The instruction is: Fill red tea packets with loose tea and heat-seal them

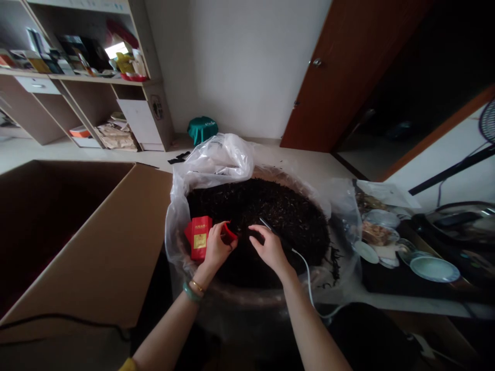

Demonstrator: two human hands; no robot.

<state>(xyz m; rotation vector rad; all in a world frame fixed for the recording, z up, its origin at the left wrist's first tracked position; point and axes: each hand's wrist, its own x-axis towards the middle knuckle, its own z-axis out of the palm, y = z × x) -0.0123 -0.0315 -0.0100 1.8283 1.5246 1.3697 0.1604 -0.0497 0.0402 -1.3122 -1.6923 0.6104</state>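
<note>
A wide, plastic-lined container holds a heap of dark dried leaves (294,206) that look like loose tea. My left hand (217,248) is closed around a small red packet (229,234), whose mouth gapes toward the right. Beside that hand, more red packets (200,234) with a gold label lie on the left part of the heap. My right hand (268,248) is over the leaves, thumb and fingers apart, with nothing seen between them. Just behind it rests a slim dark device (266,223), partly hidden by the hand; a white cable (308,273) runs from beside it.
Clear plastic sheeting (220,154) bunches over the container's far rim. A large open cardboard box (116,232) stands at left. To the right are lids and dishes (435,268) and a fan (488,121). A teal-covered bin (203,130) and shelves (154,111) stand behind.
</note>
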